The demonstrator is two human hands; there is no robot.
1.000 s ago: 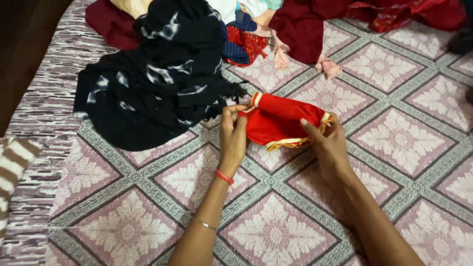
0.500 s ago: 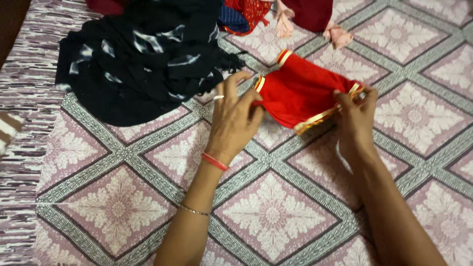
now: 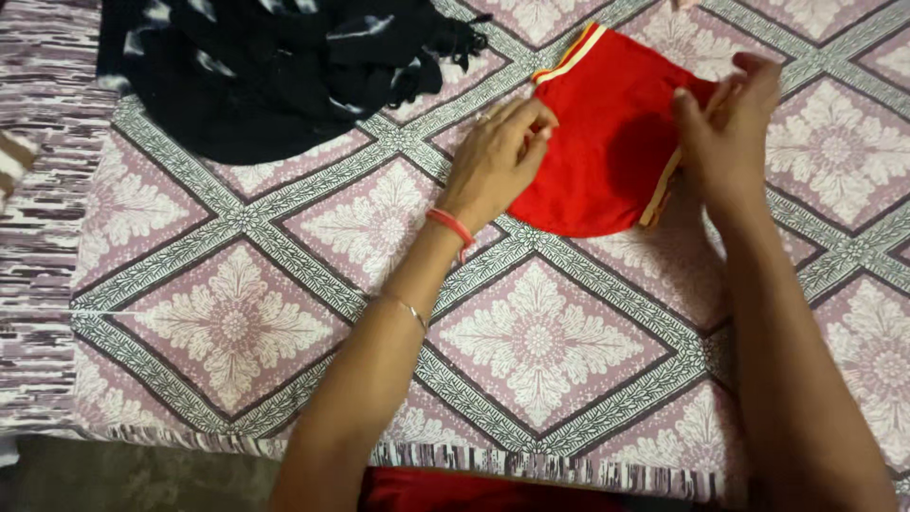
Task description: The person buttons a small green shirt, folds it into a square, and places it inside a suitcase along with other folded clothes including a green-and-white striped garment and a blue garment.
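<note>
Red garment (image 3: pixel 607 133) shifted nearer, black cloth (image 3: pixel 275 66) alongside.

Black cloth with white streaks (image 3: pixel 275 66), crumpled in a heap, up and left of the left fingers, near but apart. Bedspread (image 3: pixel 237 322) under everything: mauve diamonds, white floral medallions, grey-green lattice bands (striped border along its near and left edges). Striped brown-and-white fabric bit (image 3: pixel 11 163) at far left edge, well apart from the fingers.
</note>
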